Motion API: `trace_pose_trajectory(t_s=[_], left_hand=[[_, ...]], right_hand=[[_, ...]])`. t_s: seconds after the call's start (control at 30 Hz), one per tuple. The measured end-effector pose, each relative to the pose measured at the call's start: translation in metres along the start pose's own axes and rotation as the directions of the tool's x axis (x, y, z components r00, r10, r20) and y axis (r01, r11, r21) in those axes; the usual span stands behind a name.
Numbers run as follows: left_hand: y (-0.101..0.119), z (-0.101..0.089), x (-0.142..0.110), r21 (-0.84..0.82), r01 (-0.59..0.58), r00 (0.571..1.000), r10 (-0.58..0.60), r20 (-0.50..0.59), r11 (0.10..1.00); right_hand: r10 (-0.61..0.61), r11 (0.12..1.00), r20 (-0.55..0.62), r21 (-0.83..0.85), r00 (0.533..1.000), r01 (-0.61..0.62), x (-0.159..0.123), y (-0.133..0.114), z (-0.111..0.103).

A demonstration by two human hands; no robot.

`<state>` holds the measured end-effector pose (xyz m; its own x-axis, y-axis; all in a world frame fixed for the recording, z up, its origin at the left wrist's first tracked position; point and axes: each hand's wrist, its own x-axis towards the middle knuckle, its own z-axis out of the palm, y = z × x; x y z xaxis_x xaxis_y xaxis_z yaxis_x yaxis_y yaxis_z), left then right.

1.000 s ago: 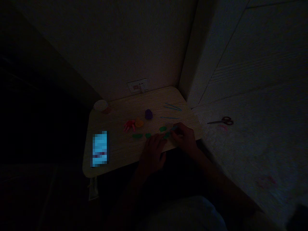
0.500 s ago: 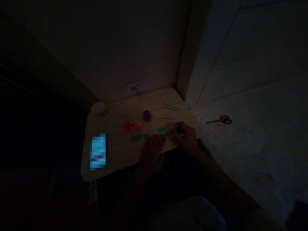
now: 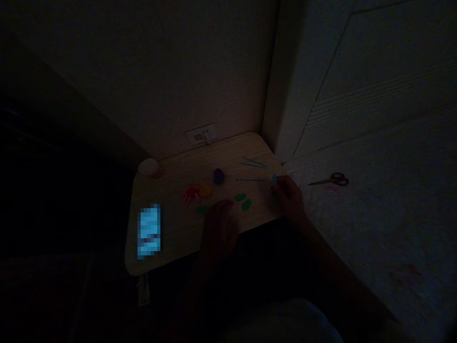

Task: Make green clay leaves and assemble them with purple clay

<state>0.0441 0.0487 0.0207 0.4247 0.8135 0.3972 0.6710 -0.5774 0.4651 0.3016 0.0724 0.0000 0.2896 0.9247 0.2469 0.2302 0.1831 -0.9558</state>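
Observation:
The scene is very dim. In the head view my right hand [image 3: 291, 199] is closed around a slim blue modelling tool [image 3: 274, 180], raised at the right edge of the small table. My left hand [image 3: 220, 231] rests low over the table's front part with its fingers curled in; whatever they hold, if anything, is hidden. Flat green clay pieces [image 3: 246, 205] lie right of the left hand, and another green clay piece [image 3: 202, 209] shows at its left. Behind them sit a purple clay lump [image 3: 219, 176], an orange clay piece [image 3: 205, 190] and a red-pink clay shape [image 3: 191, 193].
Several thin blue sticks [image 3: 255, 163] lie at the table's back right. A pale cup [image 3: 149, 166] stands back left, with a lit phone [image 3: 149, 232] in front. Scissors [image 3: 333, 180] lie on the pale surface beyond the table [image 3: 174, 238]. A wall socket [image 3: 200, 135] is behind.
My right hand has moved right with the blue tool, away from the green pieces. My left hand has shifted slightly left, its fingers now curled, covering a green piece seen before.

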Motion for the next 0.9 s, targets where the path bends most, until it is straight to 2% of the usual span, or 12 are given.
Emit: trace_pose_trajectory(t_s=[0.07, 0.13, 0.2, 0.27, 0.37, 0.43, 0.5, 0.6, 0.73, 0.83, 0.9], left_hand=[[0.000, 0.003, 0.005, 0.042, 0.039, 0.999, -0.038, -0.030, 0.998], [0.003, 0.009, 0.012, 0.101, 0.049, 0.999, -0.048, -0.021, 0.994], [0.008, 0.014, 0.018, 0.154, 0.009, 1.000, -0.012, 0.019, 0.988], [0.013, 0.019, 0.020, 0.204, 0.019, 0.998, -0.032, 0.061, 0.979], [0.016, 0.023, 0.015, 0.254, 0.032, 0.988, -0.069, 0.141, 0.967], [0.015, 0.025, 0.008, 0.285, 0.046, 0.982, -0.096, 0.165, 0.957], [0.014, 0.026, 0.002, 0.289, 0.045, 0.980, -0.099, 0.175, 0.956], [0.014, 0.027, -0.001, 0.267, 0.054, 0.978, -0.105, 0.179, 0.962], [0.015, 0.026, 0.002, 0.268, 0.137, 0.970, -0.185, 0.161, 0.954], [0.015, 0.027, 0.004, 0.266, 0.174, 0.962, -0.222, 0.162, 0.948], [0.014, 0.027, 0.005, 0.261, 0.180, 0.959, -0.229, 0.170, 0.948]], right_hand=[[-0.050, 0.997, 0.103, -0.055, 0.993, 0.056, 0.009, -0.001, 0.002], [-0.101, 0.987, 0.234, -0.100, 0.967, 0.128, 0.020, -0.002, 0.008], [-0.127, 0.974, 0.385, -0.125, 0.914, 0.189, 0.034, -0.002, 0.018], [-0.134, 0.957, 0.516, -0.153, 0.846, 0.245, 0.048, 0.000, 0.029], [-0.156, 0.913, 0.644, -0.196, 0.749, 0.358, 0.066, 0.002, 0.046], [-0.189, 0.881, 0.691, -0.195, 0.698, 0.431, 0.072, 0.004, 0.052], [-0.215, 0.860, 0.713, -0.186, 0.668, 0.475, 0.073, 0.007, 0.056], [-0.233, 0.828, 0.719, -0.206, 0.655, 0.521, 0.069, 0.014, 0.055], [-0.268, 0.780, 0.704, -0.242, 0.658, 0.577, 0.063, 0.021, 0.051], [-0.269, 0.788, 0.709, -0.227, 0.652, 0.572, 0.062, 0.021, 0.051], [-0.258, 0.810, 0.733, -0.191, 0.629, 0.555, 0.063, 0.019, 0.051]])
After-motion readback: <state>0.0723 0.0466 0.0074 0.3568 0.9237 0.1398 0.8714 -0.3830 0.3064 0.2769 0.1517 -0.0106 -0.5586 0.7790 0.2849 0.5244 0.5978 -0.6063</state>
